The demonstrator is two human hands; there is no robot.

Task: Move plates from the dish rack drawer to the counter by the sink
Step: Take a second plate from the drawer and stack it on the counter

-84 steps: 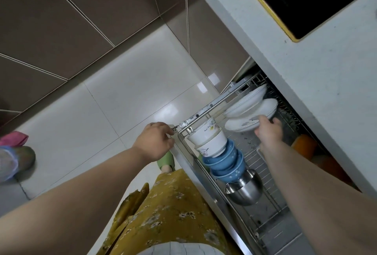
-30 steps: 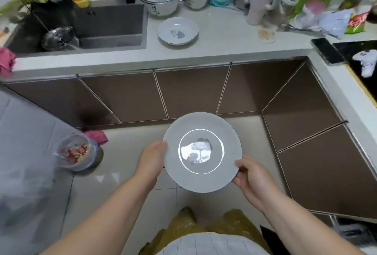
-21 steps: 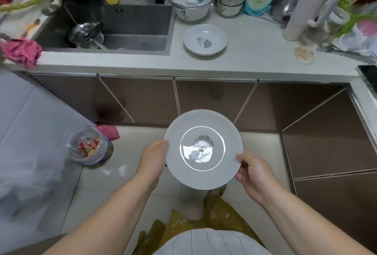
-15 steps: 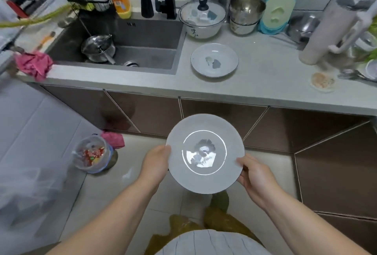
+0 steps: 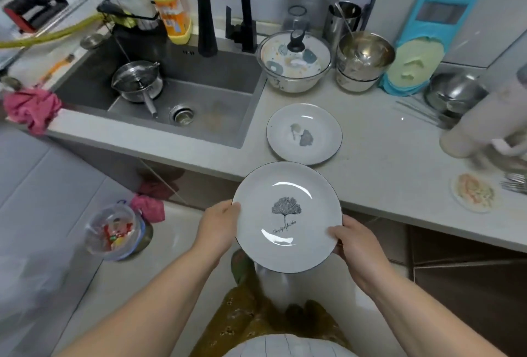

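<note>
I hold a white plate (image 5: 286, 215) with a dark rim and a grey leaf print, level in front of me, its far edge just over the counter's front edge. My left hand (image 5: 218, 227) grips its left rim and my right hand (image 5: 355, 242) grips its lower right rim. A second white plate (image 5: 304, 133) with a grey-green motif lies flat on the pale counter (image 5: 379, 157) just right of the sink (image 5: 182, 94). The dish rack drawer is out of view.
A lidded patterned bowl (image 5: 295, 64), stacked steel bowls (image 5: 363, 60) and a blue slicer (image 5: 419, 51) stand at the counter's back. A steel pot (image 5: 138, 82) sits in the sink. A small dish of food (image 5: 473, 192) and forks lie at the right. A plastic tub (image 5: 114, 232) stands on the floor.
I took a plate from the drawer, turned to the sink counter and stepped closer. The plate, held in both hands, now reaches the counter's front edge.
</note>
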